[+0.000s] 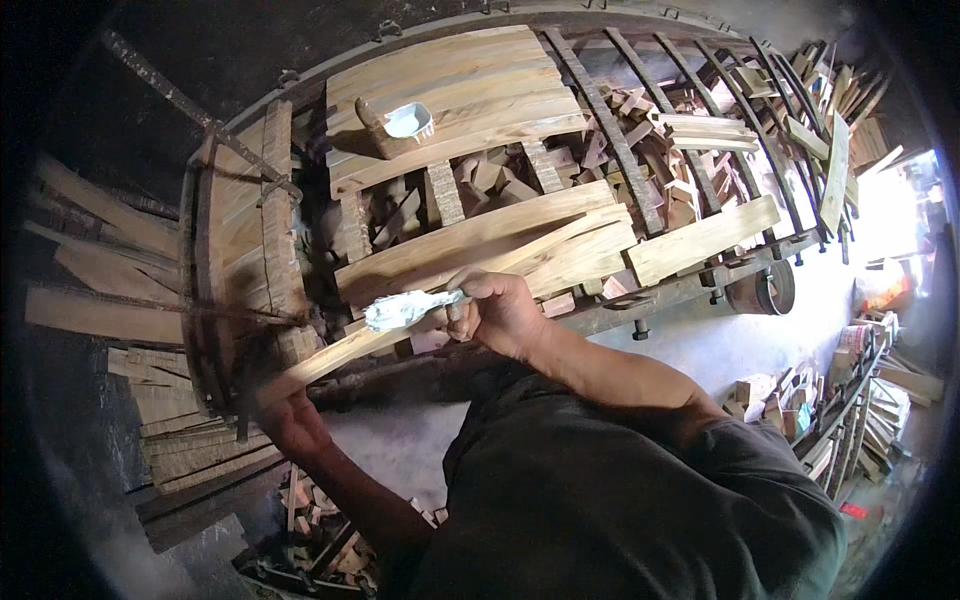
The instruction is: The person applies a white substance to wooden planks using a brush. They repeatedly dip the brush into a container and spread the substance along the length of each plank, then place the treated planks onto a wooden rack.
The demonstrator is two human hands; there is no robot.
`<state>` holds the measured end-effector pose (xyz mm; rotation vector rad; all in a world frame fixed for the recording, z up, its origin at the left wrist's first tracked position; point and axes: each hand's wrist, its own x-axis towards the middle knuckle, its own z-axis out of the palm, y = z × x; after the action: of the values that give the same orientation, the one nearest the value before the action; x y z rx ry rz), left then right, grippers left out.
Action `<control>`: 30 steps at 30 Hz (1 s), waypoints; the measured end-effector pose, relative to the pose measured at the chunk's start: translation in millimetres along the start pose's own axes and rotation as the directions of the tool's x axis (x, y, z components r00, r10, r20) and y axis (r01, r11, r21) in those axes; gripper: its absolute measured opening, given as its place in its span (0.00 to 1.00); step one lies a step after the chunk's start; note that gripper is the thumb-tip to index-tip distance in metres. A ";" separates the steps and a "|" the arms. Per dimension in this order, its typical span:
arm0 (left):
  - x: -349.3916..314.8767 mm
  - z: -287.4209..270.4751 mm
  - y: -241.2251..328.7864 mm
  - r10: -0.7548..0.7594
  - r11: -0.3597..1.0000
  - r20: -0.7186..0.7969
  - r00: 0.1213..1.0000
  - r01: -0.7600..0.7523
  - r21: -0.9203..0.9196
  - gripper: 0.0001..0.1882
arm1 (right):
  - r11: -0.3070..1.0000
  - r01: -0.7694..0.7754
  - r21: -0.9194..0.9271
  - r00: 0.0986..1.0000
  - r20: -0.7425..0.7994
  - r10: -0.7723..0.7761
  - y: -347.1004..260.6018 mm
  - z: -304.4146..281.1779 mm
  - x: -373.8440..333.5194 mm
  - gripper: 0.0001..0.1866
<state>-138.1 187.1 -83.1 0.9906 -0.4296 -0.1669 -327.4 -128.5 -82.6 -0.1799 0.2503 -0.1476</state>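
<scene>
My right hand (497, 314) is closed around the thin end of a paddle-shaped spreader (402, 309), its broad end thickly coated in white, glue-like paste. That end is over a narrow wooden strip (335, 362); whether they touch I cannot tell. My left hand (292, 424) grips the strip's near left end, fingers partly in shadow. Beyond my hands, several boards (500, 240) rest on the frame. Farther back, a white container (409, 121) of paste with drips down its side stands on a wide panel of joined boards (470, 85), against a wooden block (375, 127).
Dark metal bars (610, 130) cross the frame above a heap of wood offcuts (500, 178). A long metal rod (190, 105) slants at the left, near stacked planks (110, 310). A metal bucket (768, 292) is beneath the frame at right; more scrap wood (780, 400) is beyond it.
</scene>
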 end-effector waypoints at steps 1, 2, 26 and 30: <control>-1.5 -7.4 -0.7 -0.002 1.000 0.000 1.000 0.002 -0.011 0.30 | 1.000 -0.001 0.008 1.000 -0.012 0.001 2.0 -1.7 1.2 0.10; -1.2 -10.2 -2.1 -0.004 1.000 -0.005 1.000 0.004 -0.025 0.30 | 1.000 -0.004 0.010 1.000 -0.026 0.005 3.3 -3.3 1.6 0.10; 12.1 -4.0 -8.4 -0.006 0.995 0.016 1.000 0.008 -0.096 0.33 | 1.000 0.021 -0.015 0.996 -0.091 -0.022 3.0 -1.7 -0.6 0.12; 15.1 -27.9 -12.6 -0.061 0.992 0.044 0.997 0.066 -0.109 0.33 | 1.000 -0.007 0.004 0.994 -0.110 0.007 3.5 -4.7 0.9 0.11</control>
<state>-112.0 196.8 -102.7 0.8942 -0.4218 -0.2657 -327.3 -125.9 -88.0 -0.1677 0.3602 -0.1515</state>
